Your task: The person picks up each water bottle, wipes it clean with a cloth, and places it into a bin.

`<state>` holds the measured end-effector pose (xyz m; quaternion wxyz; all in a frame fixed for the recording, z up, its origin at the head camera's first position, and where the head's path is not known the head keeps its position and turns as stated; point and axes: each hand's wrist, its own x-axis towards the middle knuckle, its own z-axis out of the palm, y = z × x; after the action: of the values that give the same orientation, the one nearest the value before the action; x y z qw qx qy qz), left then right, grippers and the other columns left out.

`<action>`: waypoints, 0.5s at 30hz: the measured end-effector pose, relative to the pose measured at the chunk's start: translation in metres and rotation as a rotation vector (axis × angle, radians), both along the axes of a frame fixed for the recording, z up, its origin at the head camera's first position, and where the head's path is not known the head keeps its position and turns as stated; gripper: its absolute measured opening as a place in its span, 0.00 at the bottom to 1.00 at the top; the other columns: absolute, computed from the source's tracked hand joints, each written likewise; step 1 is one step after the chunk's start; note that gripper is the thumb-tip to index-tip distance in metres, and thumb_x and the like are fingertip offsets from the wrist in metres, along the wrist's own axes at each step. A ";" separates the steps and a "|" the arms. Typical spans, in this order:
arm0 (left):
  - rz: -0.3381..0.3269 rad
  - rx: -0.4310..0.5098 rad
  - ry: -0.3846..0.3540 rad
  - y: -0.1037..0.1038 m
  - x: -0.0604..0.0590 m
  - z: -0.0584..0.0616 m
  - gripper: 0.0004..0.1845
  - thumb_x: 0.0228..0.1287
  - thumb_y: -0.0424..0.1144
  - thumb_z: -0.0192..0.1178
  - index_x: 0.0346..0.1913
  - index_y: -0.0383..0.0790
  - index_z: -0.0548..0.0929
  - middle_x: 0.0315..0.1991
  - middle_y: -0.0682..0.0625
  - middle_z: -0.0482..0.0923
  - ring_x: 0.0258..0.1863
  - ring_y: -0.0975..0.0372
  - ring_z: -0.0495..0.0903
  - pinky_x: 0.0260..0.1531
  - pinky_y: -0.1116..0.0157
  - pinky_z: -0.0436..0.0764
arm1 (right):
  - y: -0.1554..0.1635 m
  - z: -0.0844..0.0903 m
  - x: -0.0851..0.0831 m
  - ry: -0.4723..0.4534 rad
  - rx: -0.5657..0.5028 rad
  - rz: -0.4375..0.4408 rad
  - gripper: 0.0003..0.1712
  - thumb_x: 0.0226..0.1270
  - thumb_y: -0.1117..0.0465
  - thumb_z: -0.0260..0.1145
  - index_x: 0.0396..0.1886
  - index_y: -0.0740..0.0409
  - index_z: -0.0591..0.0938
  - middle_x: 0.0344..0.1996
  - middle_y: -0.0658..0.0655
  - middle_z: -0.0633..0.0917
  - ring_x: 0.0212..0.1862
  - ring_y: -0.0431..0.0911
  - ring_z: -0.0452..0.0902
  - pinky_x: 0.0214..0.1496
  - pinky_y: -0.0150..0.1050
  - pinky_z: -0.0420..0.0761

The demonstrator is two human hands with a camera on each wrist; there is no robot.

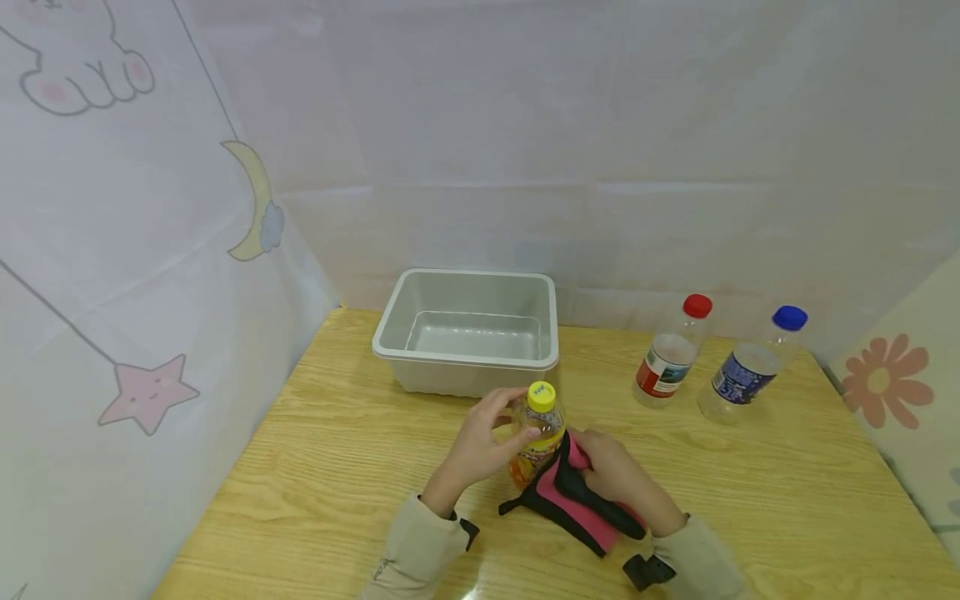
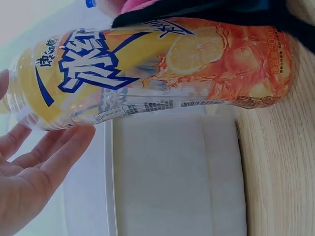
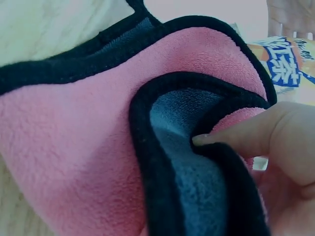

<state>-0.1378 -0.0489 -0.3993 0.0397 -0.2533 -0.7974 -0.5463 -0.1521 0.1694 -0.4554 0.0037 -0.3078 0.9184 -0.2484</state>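
A plastic bottle of iced tea [image 1: 537, 442] with a yellow cap stands upright on the table; its orange and yellow label shows a lemon slice in the left wrist view. My left hand [image 1: 482, 446] holds it near the top, thumb on the near side and fingers around the far side. In my right hand [image 1: 617, 475] is a pink cloth [image 1: 577, 504] with a dark backing and black edging, pinched between thumb and fingers. Folded and bunched, the cloth [image 3: 93, 142] lies against the bottle's right side and covers part of the label.
Behind the bottle stands a grey plastic bin [image 1: 465, 367]. To the right are a red-capped bottle [image 1: 666, 362] and a blue-capped bottle [image 1: 746, 375], both upright. A white printed curtain [image 1: 480, 150] borders the wooden table [image 1: 300, 467] at the back and sides.
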 end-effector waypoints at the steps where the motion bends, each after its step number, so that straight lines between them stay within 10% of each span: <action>1: -0.003 0.001 -0.002 0.000 0.002 0.005 0.24 0.57 0.30 0.61 0.57 0.27 0.69 0.49 0.37 0.71 0.49 0.46 0.71 0.46 0.52 0.77 | 0.000 -0.001 0.000 -0.010 0.005 0.000 0.32 0.40 0.79 0.62 0.52 0.66 0.75 0.24 0.50 0.75 0.27 0.40 0.67 0.24 0.33 0.65; 15: -0.025 0.047 -0.057 -0.003 0.005 0.015 0.23 0.57 0.29 0.61 0.55 0.25 0.68 0.51 0.34 0.71 0.53 0.47 0.71 0.48 0.52 0.75 | 0.018 0.001 0.000 -0.033 -0.039 0.018 0.36 0.38 0.83 0.58 0.56 0.69 0.73 0.34 0.56 0.81 0.32 0.42 0.71 0.30 0.33 0.69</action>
<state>-0.1327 -0.0521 -0.3846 0.0159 -0.2466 -0.7819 -0.5724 -0.1519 0.1873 -0.4541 0.0150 -0.3118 0.9104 -0.2714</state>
